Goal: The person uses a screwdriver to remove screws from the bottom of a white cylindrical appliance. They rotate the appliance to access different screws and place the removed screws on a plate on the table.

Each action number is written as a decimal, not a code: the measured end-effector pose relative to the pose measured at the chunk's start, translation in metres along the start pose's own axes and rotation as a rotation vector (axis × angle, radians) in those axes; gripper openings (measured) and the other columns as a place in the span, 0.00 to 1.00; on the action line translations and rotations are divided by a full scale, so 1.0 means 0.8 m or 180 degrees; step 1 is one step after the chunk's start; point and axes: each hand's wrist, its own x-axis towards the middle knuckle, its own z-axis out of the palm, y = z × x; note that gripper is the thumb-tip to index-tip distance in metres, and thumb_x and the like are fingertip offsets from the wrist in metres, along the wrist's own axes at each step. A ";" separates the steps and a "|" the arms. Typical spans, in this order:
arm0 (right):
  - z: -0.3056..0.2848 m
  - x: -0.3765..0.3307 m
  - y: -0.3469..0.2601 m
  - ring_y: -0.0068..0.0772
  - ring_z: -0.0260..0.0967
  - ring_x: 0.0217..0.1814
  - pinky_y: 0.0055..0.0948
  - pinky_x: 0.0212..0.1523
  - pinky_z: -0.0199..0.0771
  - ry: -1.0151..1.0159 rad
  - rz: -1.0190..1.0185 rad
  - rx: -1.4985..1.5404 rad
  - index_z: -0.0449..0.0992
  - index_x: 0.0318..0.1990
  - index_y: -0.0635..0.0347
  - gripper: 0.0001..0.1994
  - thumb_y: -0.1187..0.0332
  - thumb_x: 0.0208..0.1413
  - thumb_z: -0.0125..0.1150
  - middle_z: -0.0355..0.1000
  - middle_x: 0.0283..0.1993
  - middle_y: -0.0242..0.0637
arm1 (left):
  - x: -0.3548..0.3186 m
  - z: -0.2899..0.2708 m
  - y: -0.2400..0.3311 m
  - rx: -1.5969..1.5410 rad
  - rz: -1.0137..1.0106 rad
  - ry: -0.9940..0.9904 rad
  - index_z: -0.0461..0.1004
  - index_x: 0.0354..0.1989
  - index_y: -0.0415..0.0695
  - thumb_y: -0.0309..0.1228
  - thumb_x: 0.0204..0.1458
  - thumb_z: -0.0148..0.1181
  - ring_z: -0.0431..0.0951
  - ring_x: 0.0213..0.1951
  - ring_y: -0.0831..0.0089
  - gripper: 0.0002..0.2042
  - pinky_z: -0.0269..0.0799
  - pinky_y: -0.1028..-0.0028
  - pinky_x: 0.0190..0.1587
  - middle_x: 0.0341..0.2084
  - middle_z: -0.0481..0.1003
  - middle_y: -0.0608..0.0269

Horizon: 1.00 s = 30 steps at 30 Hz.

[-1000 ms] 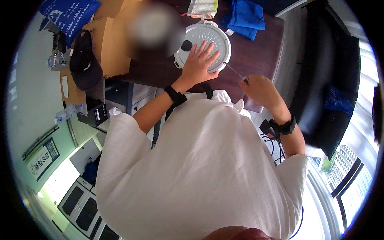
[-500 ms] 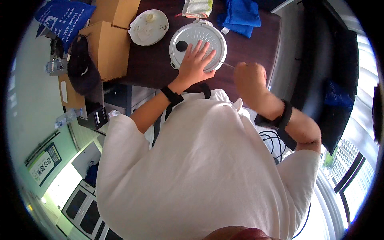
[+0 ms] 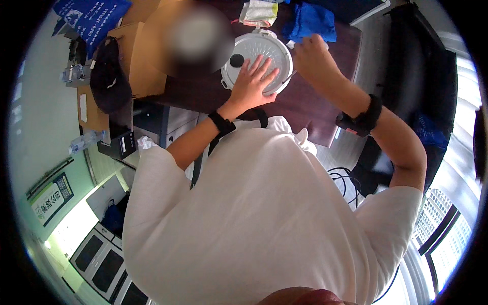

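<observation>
Fingers of the left hand [image 3: 252,81] lie spread wide and flat on the round white lid [image 3: 257,61], which rests on the dark brown table [image 3: 305,101] at the far middle of the scene; a black round knob [image 3: 237,60] sits on the lid's left part, just beside the thumb; a black wristband [image 3: 221,122] circles the left wrist; the right hand [image 3: 312,56] is curled narrow at the lid's right edge, and a thin dark rod [image 3: 286,79] shows just below it against the lid's rim, though whether the fingers grip it cannot be told; a black band [image 3: 362,118] wraps the right forearm; beyond the lid, at the table's far edge, lie a folded pale cloth [image 3: 258,11] and, to its right, a crumpled blue cloth [image 3: 312,20]; left of the lid a blurred patch hides what stands there; farther left stands a brown cardboard box [image 3: 140,56], its contents not visible, with a black cap [image 3: 108,79] resting at its left side; at the far left corner lies a blue bag [image 3: 89,15] with white print; on the near left wall hangs a rectangular sign [image 3: 50,197], green-framed with pale panels; below it stand white cabinets [image 3: 96,254] with dark glass doors; black cables [image 3: 345,180] coil on the floor at the right.
</observation>
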 end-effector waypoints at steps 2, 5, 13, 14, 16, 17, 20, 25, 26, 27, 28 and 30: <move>-0.002 -0.004 -0.001 0.34 0.75 0.42 0.35 0.38 0.69 -0.0398 0.0249 0.0435 0.83 0.29 0.47 0.02 0.65 0.47 0.66 0.76 0.33 0.29 | 0.000 0.001 0.002 0.0012 -0.0017 0.0002 0.71 0.59 0.51 0.46 0.42 0.67 0.58 0.67 0.49 0.33 0.55 0.43 0.63 0.64 0.62 0.50; 0.019 -0.023 0.013 0.40 0.80 0.36 0.37 0.30 0.76 -0.0716 0.0420 0.1515 0.83 0.30 0.53 0.07 0.62 0.48 0.67 0.80 0.34 0.39 | -0.003 0.005 0.006 0.0039 -0.0158 0.0006 0.71 0.59 0.50 0.46 0.42 0.67 0.58 0.67 0.48 0.33 0.55 0.42 0.62 0.64 0.62 0.50; 0.030 -0.096 -0.046 0.37 0.75 0.21 0.37 0.23 0.71 -0.1187 0.2438 0.4597 0.76 0.29 0.66 0.19 0.57 0.61 0.55 0.73 0.19 0.45 | -0.005 0.024 0.015 0.0005 -0.0489 0.0177 0.70 0.60 0.50 0.47 0.42 0.67 0.59 0.66 0.45 0.33 0.54 0.41 0.61 0.64 0.62 0.48; 0.025 -0.100 -0.055 0.36 0.73 0.18 0.36 0.21 0.70 -0.1438 0.2713 0.5068 0.75 0.29 0.66 0.20 0.56 0.63 0.52 0.71 0.17 0.45 | -0.007 0.026 0.017 0.0040 -0.0532 0.0189 0.69 0.60 0.50 0.47 0.43 0.67 0.59 0.66 0.45 0.34 0.54 0.41 0.61 0.64 0.62 0.48; 0.029 -0.109 -0.078 0.34 0.69 0.13 0.34 0.18 0.69 -0.1290 0.2739 0.5147 0.74 0.28 0.68 0.22 0.55 0.64 0.51 0.69 0.14 0.42 | -0.007 0.032 0.016 0.0098 -0.0600 0.0212 0.68 0.61 0.50 0.48 0.44 0.66 0.59 0.66 0.44 0.34 0.53 0.40 0.62 0.64 0.61 0.47; 0.026 -0.108 -0.085 0.33 0.69 0.14 0.34 0.19 0.69 -0.1365 0.2767 0.5105 0.74 0.29 0.68 0.21 0.55 0.64 0.51 0.69 0.14 0.41 | -0.007 0.035 0.016 0.0121 -0.0648 0.0219 0.68 0.62 0.50 0.48 0.44 0.66 0.58 0.66 0.43 0.34 0.53 0.40 0.62 0.64 0.61 0.46; 0.019 -0.105 -0.099 0.40 0.70 0.15 0.38 0.21 0.70 -0.1356 0.2830 0.4979 0.75 0.29 0.69 0.20 0.58 0.63 0.51 0.70 0.16 0.45 | -0.004 0.041 0.020 0.0146 -0.0755 0.0198 0.66 0.63 0.49 0.49 0.45 0.65 0.57 0.67 0.42 0.35 0.51 0.39 0.63 0.65 0.60 0.45; 0.020 -0.101 -0.104 0.50 0.74 0.25 0.44 0.31 0.72 -0.1081 0.2944 0.4814 0.76 0.29 0.69 0.19 0.60 0.62 0.51 0.74 0.22 0.50 | -0.006 0.042 0.020 0.0132 -0.0822 0.0147 0.66 0.63 0.48 0.51 0.46 0.64 0.54 0.67 0.40 0.36 0.50 0.38 0.63 0.65 0.59 0.44; 0.020 -0.100 -0.103 0.51 0.74 0.27 0.45 0.32 0.72 -0.1056 0.2938 0.4735 0.76 0.29 0.69 0.19 0.59 0.62 0.51 0.74 0.23 0.50 | -0.006 0.042 0.020 0.0120 -0.0818 0.0152 0.65 0.63 0.48 0.51 0.46 0.64 0.55 0.67 0.40 0.36 0.50 0.39 0.63 0.65 0.59 0.44; 0.019 -0.099 -0.102 0.53 0.75 0.28 0.45 0.34 0.72 -0.1031 0.2934 0.4653 0.76 0.29 0.68 0.19 0.59 0.62 0.51 0.74 0.24 0.51 | -0.005 0.041 0.020 0.0105 -0.0813 0.0158 0.65 0.63 0.48 0.51 0.46 0.64 0.55 0.67 0.40 0.36 0.50 0.39 0.63 0.65 0.59 0.44; 0.019 -0.097 -0.101 0.55 0.75 0.30 0.46 0.35 0.71 -0.1007 0.2930 0.4571 0.76 0.29 0.68 0.19 0.59 0.62 0.52 0.75 0.25 0.51 | -0.005 0.040 0.019 0.0022 -0.0805 0.0130 0.65 0.63 0.49 0.52 0.46 0.64 0.55 0.67 0.41 0.36 0.50 0.39 0.63 0.65 0.59 0.44; 0.020 -0.093 -0.101 0.58 0.74 0.31 0.48 0.35 0.71 -0.1059 0.2825 0.4490 0.76 0.30 0.69 0.19 0.59 0.62 0.51 0.75 0.26 0.53 | -0.006 0.037 0.010 -0.0152 -0.0791 0.0076 0.65 0.64 0.50 0.53 0.46 0.64 0.56 0.67 0.43 0.37 0.49 0.40 0.64 0.65 0.60 0.45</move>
